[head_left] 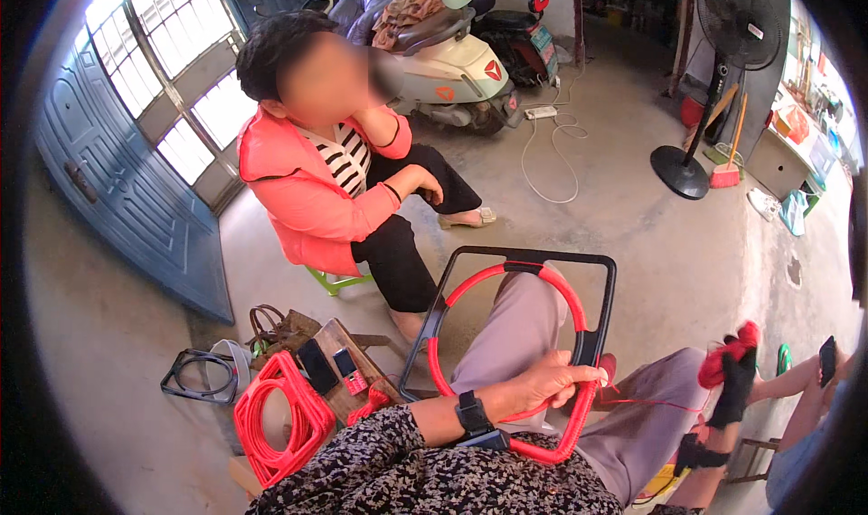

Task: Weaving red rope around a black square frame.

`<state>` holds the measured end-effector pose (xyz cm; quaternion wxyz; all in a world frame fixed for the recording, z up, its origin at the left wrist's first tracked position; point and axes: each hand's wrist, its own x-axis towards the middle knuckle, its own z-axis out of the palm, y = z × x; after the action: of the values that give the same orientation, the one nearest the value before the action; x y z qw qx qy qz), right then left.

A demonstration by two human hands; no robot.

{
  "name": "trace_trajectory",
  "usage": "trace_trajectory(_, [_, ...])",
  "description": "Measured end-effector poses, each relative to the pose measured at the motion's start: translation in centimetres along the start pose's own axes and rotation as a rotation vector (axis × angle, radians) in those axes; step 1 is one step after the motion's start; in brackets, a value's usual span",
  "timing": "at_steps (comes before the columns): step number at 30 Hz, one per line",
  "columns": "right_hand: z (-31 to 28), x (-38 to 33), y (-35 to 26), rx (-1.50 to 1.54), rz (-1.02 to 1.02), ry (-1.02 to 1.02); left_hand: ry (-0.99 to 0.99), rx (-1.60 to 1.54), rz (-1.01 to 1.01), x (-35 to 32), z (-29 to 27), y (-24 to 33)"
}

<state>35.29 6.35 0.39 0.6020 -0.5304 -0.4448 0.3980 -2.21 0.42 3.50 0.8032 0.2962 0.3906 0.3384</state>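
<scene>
I judge the black frame [506,271], lying across my lap, rigid and light. My left hand [551,379] pinches its cord-wrapped lower right edge; my gloved right hand [734,379], beyond that edge, clutches red cord [728,350].

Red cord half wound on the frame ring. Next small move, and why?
Probably pull the thin red cord taut with the right hand, which holds the red cord bundle, then lay another wrap. The left hand pins the black frame with the red-wrapped ring; black shows just above the wrapping.
</scene>
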Motion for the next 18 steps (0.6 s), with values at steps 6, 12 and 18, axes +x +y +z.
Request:
trace_trajectory(6, [16.7,-4.6,-6.3,-1.055,-0.861,-0.447,-0.031,-0.114,0.263,0.9,1.0,-1.6])
trace_trajectory(12, [20.2,-7.0,-8.2,-1.043,-1.028,-0.528,0.393,-0.125,0.430,0.8,-0.2,-2.0])
trace_trajectory(18, [15.5,-5.9,-3.2,-0.509,0.059,-0.554,0.223,-0.462,0.352,2.6,-1.2,-3.1])
